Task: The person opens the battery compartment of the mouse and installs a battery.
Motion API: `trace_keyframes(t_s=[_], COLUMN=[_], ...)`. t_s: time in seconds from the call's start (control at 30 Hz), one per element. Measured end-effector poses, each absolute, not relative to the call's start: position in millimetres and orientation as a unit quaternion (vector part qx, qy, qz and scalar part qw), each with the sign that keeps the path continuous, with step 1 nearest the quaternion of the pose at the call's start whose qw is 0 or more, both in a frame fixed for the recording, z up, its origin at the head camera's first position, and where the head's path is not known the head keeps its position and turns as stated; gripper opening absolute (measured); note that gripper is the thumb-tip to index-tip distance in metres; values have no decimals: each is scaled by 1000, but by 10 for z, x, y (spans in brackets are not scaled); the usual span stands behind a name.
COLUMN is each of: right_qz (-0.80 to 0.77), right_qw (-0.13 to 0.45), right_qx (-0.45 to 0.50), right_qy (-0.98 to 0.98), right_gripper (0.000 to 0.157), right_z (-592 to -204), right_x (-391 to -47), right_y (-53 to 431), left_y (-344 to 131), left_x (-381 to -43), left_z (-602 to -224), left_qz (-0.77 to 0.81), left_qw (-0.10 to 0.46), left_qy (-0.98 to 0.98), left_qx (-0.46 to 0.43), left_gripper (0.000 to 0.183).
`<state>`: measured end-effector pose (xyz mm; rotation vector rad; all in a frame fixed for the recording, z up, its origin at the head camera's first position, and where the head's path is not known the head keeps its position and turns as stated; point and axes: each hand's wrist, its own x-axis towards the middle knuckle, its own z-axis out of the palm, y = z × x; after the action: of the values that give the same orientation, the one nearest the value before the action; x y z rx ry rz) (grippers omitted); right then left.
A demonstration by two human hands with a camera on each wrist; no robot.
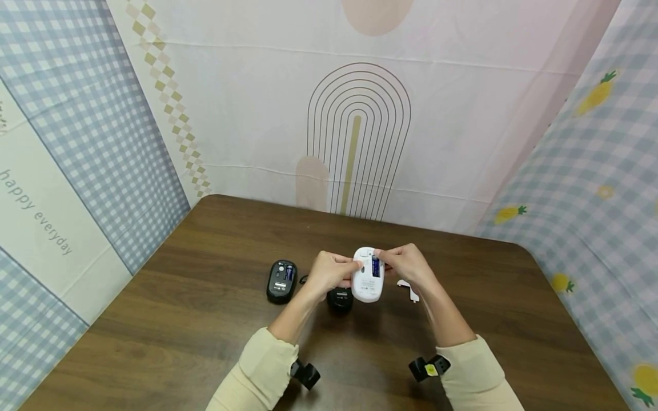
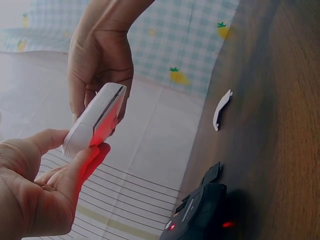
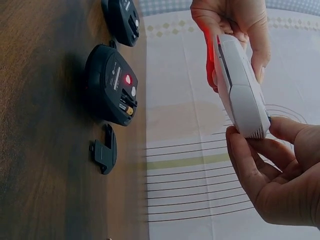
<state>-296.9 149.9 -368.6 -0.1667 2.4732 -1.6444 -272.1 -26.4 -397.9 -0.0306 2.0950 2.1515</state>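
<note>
A white computer mouse (image 1: 367, 285) is raised above the table with its underside up. Dark blue batteries (image 1: 376, 266) show in its uncovered compartment. My left hand (image 1: 329, 271) pinches one side of the mouse, thumb on the underside. On the other side my right hand (image 1: 409, 265) grips it, thumb near the end of the compartment. Red light falls on the left fingers (image 2: 82, 162) below the mouse. A white battery cover (image 1: 409, 290) lies on the table by the right hand. Partly hidden under the left hand, a black mouse (image 1: 340, 299) lies bottom up.
Another black mouse (image 1: 281, 282) lies bottom up at the left, batteries showing. A loose black battery cover (image 3: 105, 152) rests beside the nearer black mouse in the right wrist view. The brown wooden table (image 1: 205, 337) ends at patterned cloth hangings (image 1: 247, 114).
</note>
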Motion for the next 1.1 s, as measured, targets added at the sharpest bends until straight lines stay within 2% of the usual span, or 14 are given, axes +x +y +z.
trace_keyframes(t_s=[0.4,0.73,1.1], right_qz=[-533,-425,-348], right_qw=[67,-26,-89], right_qx=[-64,-86,-112], right_qy=[841,901,927], right_gripper=[32,27,25], right_z=[-3702,-3715,-3751], right_x=[-2964,-2914,-2869], right_y=[1499,1454,1377], left_y=[-259,-268,-278], left_x=[-2693,-2709,-2724], left_z=[-3966,-3964,-3977], left_qz=[714,711,708], left_qw=[70,68,75], left_qy=[697,700,702], left_qx=[-12,-18,-28], left_gripper=[26,25,26])
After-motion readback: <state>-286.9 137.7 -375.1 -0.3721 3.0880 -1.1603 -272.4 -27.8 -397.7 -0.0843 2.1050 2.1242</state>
